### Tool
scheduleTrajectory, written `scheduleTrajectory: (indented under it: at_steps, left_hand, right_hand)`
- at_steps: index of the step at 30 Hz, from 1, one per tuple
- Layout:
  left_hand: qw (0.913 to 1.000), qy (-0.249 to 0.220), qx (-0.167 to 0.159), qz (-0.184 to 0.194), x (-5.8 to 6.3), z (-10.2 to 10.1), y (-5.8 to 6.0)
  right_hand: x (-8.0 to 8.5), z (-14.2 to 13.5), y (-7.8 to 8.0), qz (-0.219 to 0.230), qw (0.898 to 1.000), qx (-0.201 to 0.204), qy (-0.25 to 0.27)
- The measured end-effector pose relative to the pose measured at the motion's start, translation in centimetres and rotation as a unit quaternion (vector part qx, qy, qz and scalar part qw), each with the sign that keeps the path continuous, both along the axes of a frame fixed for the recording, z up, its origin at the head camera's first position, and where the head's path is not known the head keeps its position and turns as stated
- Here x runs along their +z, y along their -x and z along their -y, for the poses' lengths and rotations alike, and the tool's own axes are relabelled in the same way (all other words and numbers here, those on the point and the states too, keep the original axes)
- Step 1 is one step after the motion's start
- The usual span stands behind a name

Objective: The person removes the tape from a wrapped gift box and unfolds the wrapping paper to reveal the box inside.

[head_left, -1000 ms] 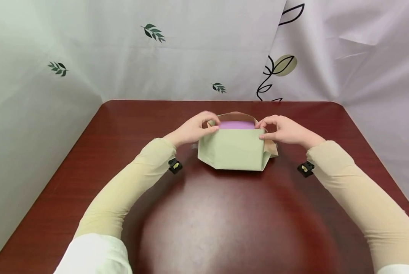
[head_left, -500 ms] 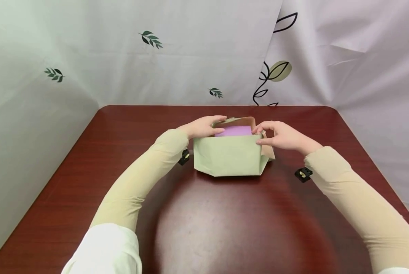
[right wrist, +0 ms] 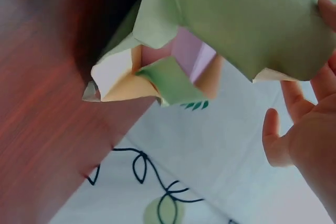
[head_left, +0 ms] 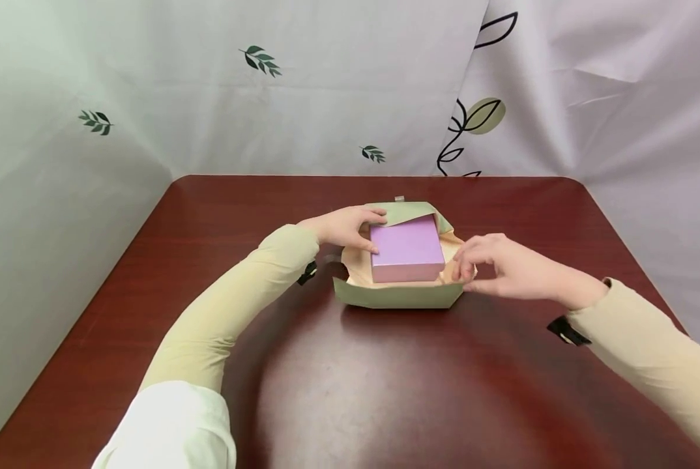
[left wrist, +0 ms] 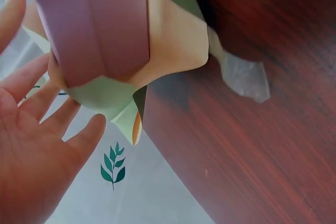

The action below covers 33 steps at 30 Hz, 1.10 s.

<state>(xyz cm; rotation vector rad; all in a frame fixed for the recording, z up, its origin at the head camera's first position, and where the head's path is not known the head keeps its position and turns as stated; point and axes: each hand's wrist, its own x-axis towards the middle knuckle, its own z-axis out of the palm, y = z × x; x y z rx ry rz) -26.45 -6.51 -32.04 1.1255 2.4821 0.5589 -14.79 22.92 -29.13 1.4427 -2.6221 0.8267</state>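
A purple box (head_left: 407, 242) lies in green wrapping paper (head_left: 397, 297) with a tan inner side. The paper's near flap is folded down in front of the box, and its far flap (head_left: 405, 210) overlaps the box's back edge. My left hand (head_left: 347, 226) is at the box's left side, fingers over the far flap and thumb against the box; in the left wrist view those fingers look spread and fairly straight. At the near right corner, my right hand (head_left: 499, 267) pinches the paper's edge, partly hiding that corner. The right wrist view shows the green flap against its fingers.
Clear tape (left wrist: 247, 80) sticks out from the paper's left side, and a small tape piece (head_left: 399, 198) shows at the far flap. All this stands on a dark red wooden table (head_left: 238, 202). A pale cloth (head_left: 326, 98) with leaf prints hangs behind.
The paper's near flap has come down toward me, baring the purple box. My right hand has moved right and nearer with the paper's edge. The left thumb has shifted nearer, along the box.
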Motion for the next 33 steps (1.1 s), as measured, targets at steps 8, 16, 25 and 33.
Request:
scheduleTrajectory:
  at_steps: [8,16,25,33]
  left_hand:
    - [0.9999,0.005,0.007,-0.011,-0.5,-0.1,0.3]
    - [0.9998,0.006,0.014,-0.015,-0.5,-0.1,0.4]
    - [0.9994,0.015,0.022,-0.020,-0.1,-0.6,0.6]
    - [0.9996,0.011,0.027,-0.006,-0.7,-0.6,0.2]
  right_hand:
    - [-1.4,0.6,-3.8,-0.139,0.982,0.064,-0.108]
    - [-3.6,2.1,-5.3,-0.144,0.968,0.160,-0.131]
    - [-5.8,2.2,-5.8,-0.082,0.974,0.159,-0.137]
    - [-6.7,2.1,-6.3,-0.034,0.972,0.157,-0.170]
